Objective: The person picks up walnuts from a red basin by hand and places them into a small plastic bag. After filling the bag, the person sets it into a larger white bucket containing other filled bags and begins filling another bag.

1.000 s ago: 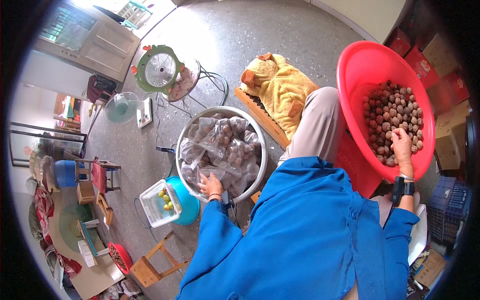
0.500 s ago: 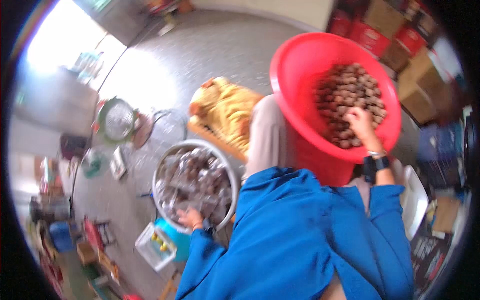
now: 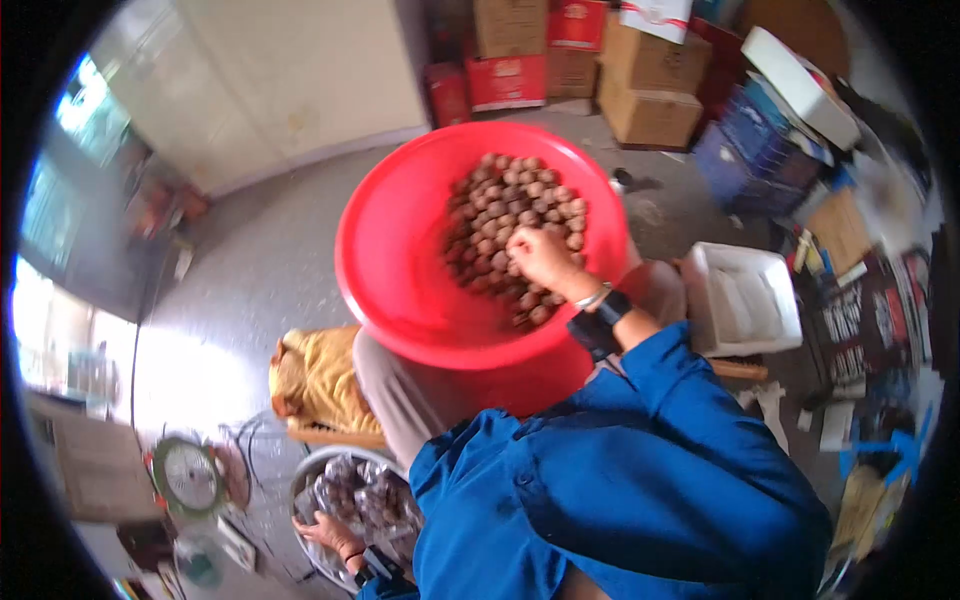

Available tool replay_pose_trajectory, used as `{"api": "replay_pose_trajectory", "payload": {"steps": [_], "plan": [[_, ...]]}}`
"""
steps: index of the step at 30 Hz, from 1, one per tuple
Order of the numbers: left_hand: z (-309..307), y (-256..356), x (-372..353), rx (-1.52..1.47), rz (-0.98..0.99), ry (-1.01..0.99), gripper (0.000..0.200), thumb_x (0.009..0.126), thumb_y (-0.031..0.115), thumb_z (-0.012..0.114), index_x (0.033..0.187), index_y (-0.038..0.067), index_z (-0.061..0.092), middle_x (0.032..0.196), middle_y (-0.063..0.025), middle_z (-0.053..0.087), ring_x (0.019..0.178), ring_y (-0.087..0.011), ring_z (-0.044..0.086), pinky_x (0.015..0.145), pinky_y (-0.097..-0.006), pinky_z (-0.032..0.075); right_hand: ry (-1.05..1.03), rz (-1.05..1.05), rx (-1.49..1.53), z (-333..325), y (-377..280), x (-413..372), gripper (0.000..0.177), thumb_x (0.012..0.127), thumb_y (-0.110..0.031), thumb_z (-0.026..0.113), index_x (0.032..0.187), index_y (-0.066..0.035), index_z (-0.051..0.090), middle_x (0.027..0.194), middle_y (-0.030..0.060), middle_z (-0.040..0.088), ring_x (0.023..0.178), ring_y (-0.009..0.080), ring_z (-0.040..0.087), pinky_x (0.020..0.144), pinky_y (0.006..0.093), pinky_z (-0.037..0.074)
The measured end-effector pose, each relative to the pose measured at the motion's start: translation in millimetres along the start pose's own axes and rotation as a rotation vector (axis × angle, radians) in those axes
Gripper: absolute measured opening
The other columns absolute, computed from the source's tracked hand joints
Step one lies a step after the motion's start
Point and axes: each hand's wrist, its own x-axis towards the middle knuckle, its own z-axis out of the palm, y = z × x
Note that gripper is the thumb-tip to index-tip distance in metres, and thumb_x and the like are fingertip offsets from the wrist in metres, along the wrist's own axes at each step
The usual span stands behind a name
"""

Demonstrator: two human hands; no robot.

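A wide red basin (image 3: 385,265) stands between my knees, tilted a little. It holds a heap of round brown walnuts (image 3: 495,215), gathered towards its right side. Over the heap is my right hand (image 3: 545,262), its fingers curled together; what they hold, if anything, is hidden. Low on the left, a grey-rimmed tub (image 3: 308,470) is full of clear plastic bags (image 3: 368,500) with dark contents. My left hand (image 3: 330,535) rests at the tub's left side by the bags, fingers stretched and somewhat apart.
A yellow cloth (image 3: 320,375) lies on a wooden seat left of my knee. A white foam box (image 3: 745,300) stands at my right. Cardboard boxes (image 3: 650,110) and blue crates (image 3: 745,160) line the back. A round fan (image 3: 190,475) is on the left floor.
The view has swung to the right, so the red basin now sits nearer the middle. My right hand stays over the walnuts; my left hand stays at the tub.
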Motion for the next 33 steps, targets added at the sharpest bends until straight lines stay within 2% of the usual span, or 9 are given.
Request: {"api": "replay_pose_trajectory", "payload": {"steps": [2,6,10,14,17,19,20,23,33], "plan": [[38,37,49,-0.782,-0.102,-0.178,0.064,0.095,0.012,0.057,0.154,0.003,0.036,0.151,-0.024,0.045,0.135,-0.0367,0.046,0.116,-0.0478,0.036,0.009,0.065,-0.003,-11,-4,1,0.01,0.09,-0.014,0.068,0.087,-0.005,0.07,0.076,0.0125,0.071,0.072,0.0254,0.072,0.066,0.0393,0.056],[17,214,57,-0.967,0.065,-0.641,0.06,0.101,0.027,0.058,0.153,0.005,0.038,0.138,-0.0197,0.055,0.125,-0.0295,0.056,0.109,-0.041,0.043,0.196,-0.079,0.051,-55,-3,-1,0.006,0.093,-0.01,0.066,0.091,-0.004,0.067,0.083,0.0125,0.074,0.075,0.0245,0.073,0.068,0.0372,0.056],[14,355,41,-1.071,0.102,-0.903,0.05,0.103,0.022,0.06,0.147,0.003,0.046,0.117,-0.0117,0.068,0.1,-0.0187,0.065,0.093,-0.0304,0.052,0.317,0.138,-0.009,-154,-18,-30,0.008,0.094,-0.012,0.066,0.094,-0.005,0.07,0.087,0.0165,0.074,0.077,0.0278,0.073,0.07,0.0379,0.056],[19,432,16,-1.101,0.16,-1.095,0.04,0.102,0.016,0.061,0.138,0.001,0.055,0.113,-0.0101,0.07,0.093,-0.0154,0.066,0.085,-0.0269,0.054,0.58,0.176,-0.471,-231,87,-79,0.011,0.092,-0.015,0.065,0.088,-0.006,0.068,0.09,0.022,0.072,0.084,0.0408,0.07,0.068,0.0503,0.055],[24,475,-8,-1.109,0.168,-1.197,0.035,0.1,0.012,0.061,0.132,-0.002,0.059,0.11,-0.0124,0.07,0.09,-0.0172,0.068,0.082,-0.0271,0.055,0.524,0.474,-0.809,-282,152,-146,0.014,0.088,-0.017,0.067,0.087,-0.004,0.069,0.094,0.023,0.072,0.087,0.0435,0.071,0.074,0.0535,0.056],[50,484,-12,-1.111,0.169,-1.224,0.03,0.099,0.011,0.062,0.127,-0.001,0.063,0.105,-0.0116,0.072,0.087,-0.0175,0.068,0.08,-0.0291,0.057,0.31,0.902,-0.933,-307,199,-188,0.027,0.09,-0.019,0.066,0.109,-0.002,0.075,0.109,0.0242,0.074,0.104,0.0424,0.072,0.087,0.0494,0.059],[57,489,-17,-1.157,0.155,-1.266,0.029,0.099,0.012,0.062,0.126,-0.001,0.063,0.102,-0.0113,0.072,0.084,-0.0177,0.068,0.078,-0.0302,0.058,0.303,1.054,-0.831,-309,156,-195,0.031,0.09,-0.019,0.066,0.112,0.001,0.074,0.116,0.0277,0.072,0.111,0.043,0.07,0.092,0.0474,0.058],[75,504,-31,-1.146,0.153,-1.34,0.029,0.1,0.012,0.06,0.125,-0.002,0.064,0.103,-0.0136,0.073,0.083,-0.0196,0.07,0.079,-0.0325,0.059,0.038,1.099,-0.818,-334,236,-246,0.032,0.088,-0.016,0.061,0.109,0.003,0.074,0.12,0.0298,0.069,0.116,0.0456,0.066,0.098,0.0505,0.055],[126,501,-79,-1.151,-0.06,-1.4,0.021,0.1,0.008,0.057,0.119,0.001,0.064,0.098,-0.0102,0.071,0.08,-0.0191,0.069,0.075,-0.0319,0.06,0.261,0.916,-0.922,-332,189,-234,0.018,0.088,-0.012,0.061,0.095,0.0,0.073,0.102,0.0253,0.073,0.097,0.0461,0.07,0.083,0.0532,0.057]]}}
